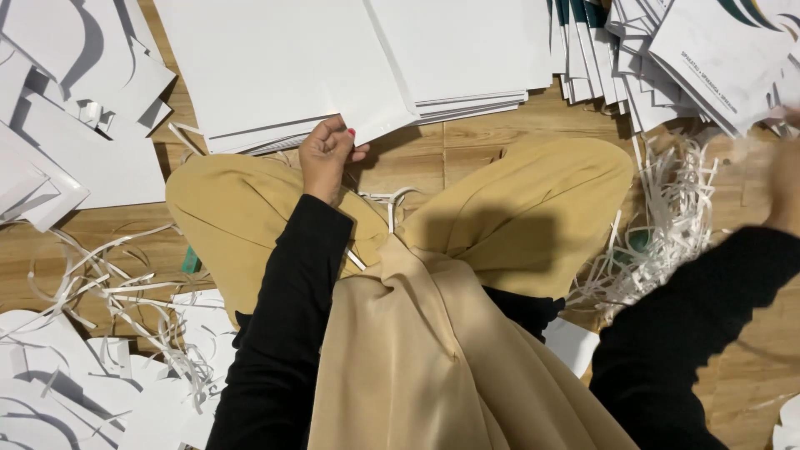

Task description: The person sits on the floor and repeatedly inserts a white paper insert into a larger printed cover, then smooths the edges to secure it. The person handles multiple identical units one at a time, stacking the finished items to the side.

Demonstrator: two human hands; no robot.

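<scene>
My left hand (327,157) grips the near edge of a stack of large white sheets (275,67) lying on the wooden floor in front of my crossed legs. My right hand (783,187), blurred at the right edge, reaches toward a fanned pile of printed white cards (708,58); whether it holds anything cannot be told. Both arms wear black sleeves. A beige cloth hangs down over my lap.
A second white stack (467,50) lies beside the first. Cut white paper pieces (67,125) cover the left floor. Thin paper strips (675,225) pile at the right and curl at the lower left (125,292). Bare wooden floor (750,392) shows at lower right.
</scene>
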